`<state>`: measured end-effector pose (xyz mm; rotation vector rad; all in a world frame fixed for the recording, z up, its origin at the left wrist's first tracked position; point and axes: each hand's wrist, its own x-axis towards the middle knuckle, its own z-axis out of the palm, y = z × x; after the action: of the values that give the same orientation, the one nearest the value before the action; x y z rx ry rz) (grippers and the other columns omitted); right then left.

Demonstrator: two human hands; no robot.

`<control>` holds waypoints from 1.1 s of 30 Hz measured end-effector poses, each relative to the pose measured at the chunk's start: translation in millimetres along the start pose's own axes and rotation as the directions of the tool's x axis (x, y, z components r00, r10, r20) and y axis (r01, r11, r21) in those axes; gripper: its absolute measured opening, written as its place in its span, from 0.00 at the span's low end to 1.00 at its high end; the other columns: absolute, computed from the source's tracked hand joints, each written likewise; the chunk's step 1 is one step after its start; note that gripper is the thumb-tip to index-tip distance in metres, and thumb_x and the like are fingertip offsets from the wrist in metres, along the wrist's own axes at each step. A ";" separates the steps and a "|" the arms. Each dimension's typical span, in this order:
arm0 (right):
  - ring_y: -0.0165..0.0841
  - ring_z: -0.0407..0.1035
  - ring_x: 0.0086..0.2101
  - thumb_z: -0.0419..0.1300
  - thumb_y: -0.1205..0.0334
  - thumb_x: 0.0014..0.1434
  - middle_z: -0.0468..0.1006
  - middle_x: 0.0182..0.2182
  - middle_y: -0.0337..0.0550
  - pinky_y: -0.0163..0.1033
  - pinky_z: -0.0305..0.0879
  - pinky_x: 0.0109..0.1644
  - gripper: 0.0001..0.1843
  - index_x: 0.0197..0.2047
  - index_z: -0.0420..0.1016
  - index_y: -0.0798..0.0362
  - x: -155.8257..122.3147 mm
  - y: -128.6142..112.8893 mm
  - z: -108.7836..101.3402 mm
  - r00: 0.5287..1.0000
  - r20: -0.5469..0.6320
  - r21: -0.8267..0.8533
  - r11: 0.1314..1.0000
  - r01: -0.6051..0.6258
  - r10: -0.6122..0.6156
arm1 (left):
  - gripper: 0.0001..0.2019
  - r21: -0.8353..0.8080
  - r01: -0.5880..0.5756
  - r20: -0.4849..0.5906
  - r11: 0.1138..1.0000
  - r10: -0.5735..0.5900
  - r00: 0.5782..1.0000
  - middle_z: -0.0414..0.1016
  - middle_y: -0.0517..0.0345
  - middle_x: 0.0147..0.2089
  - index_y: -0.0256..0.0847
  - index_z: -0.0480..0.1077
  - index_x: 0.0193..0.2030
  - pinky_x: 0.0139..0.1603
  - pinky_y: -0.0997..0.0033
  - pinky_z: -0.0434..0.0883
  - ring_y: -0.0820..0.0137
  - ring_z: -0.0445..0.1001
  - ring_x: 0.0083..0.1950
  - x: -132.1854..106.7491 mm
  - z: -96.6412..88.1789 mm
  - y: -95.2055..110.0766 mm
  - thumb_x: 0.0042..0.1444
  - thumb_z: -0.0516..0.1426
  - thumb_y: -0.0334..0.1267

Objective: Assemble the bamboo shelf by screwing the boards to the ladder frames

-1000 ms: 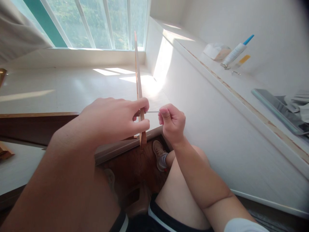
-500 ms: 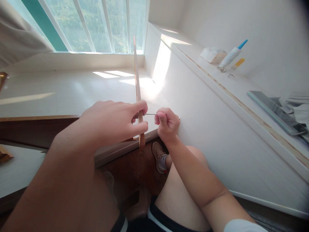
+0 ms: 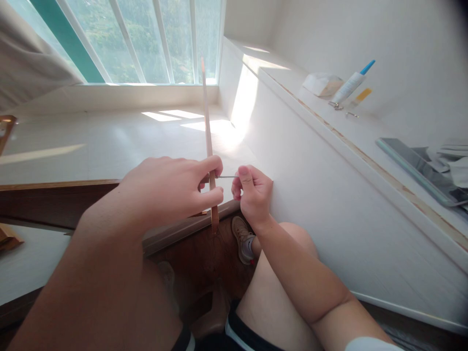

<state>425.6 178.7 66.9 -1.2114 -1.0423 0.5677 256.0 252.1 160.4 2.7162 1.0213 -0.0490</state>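
Note:
My left hand (image 3: 171,187) grips a narrow wooden board (image 3: 207,122) seen edge-on, thumb and fingers on either side near its lower end. Just right of it, my right hand (image 3: 256,192) is closed on a thin metal hex key (image 3: 229,176); most of the tool is hidden by the fingers. The shaft's tip meets the board's right face between the left thumb and forefinger. Behind my left hand, a dark wooden panel (image 3: 54,202) runs off to the left and appears to meet the board; the joint is covered by the hand.
On the right ledge (image 3: 310,109) lie a white tube with a blue nozzle (image 3: 350,87), a yellow-handled tool (image 3: 361,96), small metal pieces (image 3: 336,105) and a grey flat object (image 3: 413,168). A white wall (image 3: 310,195) stands close to my right hand; a barred window (image 3: 146,39) is ahead.
My right fingers have shifted their hold on the hex key, the thumb now more raised. The left hand keeps its grip on the board. The view has tilted slightly.

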 end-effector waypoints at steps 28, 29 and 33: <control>0.28 0.60 0.21 0.57 0.48 0.68 0.66 0.18 0.34 0.37 0.59 0.28 0.20 0.28 0.72 0.50 -3.5 11.1 -3.8 0.981 0.040 -0.060 0.980 0.191 -0.189 | 0.13 0.035 -0.014 -0.001 0.999 0.014 1.000 0.79 0.64 0.33 0.55 0.66 0.44 0.29 0.65 0.52 0.61 0.71 0.28 -1.5 -3.4 4.3 0.60 0.48 0.55; 0.28 0.60 0.21 0.57 0.48 0.68 0.66 0.18 0.34 0.37 0.59 0.28 0.19 0.29 0.72 0.50 -3.6 11.2 -3.6 0.981 0.029 -0.051 0.980 0.194 -0.193 | 0.12 0.034 -0.017 -0.005 0.999 0.017 1.000 0.78 0.65 0.33 0.55 0.66 0.44 0.29 0.66 0.52 0.62 0.71 0.28 -1.6 -3.5 4.6 0.59 0.48 0.55; 0.28 0.61 0.22 0.57 0.49 0.68 0.66 0.18 0.34 0.37 0.59 0.28 0.20 0.28 0.72 0.50 -3.3 10.6 -2.3 0.976 -0.012 -0.013 0.976 0.218 -0.218 | 0.12 0.025 -0.015 -0.014 1.000 0.015 1.000 0.78 0.65 0.33 0.55 0.65 0.43 0.29 0.66 0.51 0.63 0.69 0.27 -2.1 -4.0 5.3 0.59 0.48 0.54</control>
<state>427.9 178.1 55.8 -1.0920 -1.1518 0.3826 257.7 247.8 165.7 2.7505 1.0110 -0.0397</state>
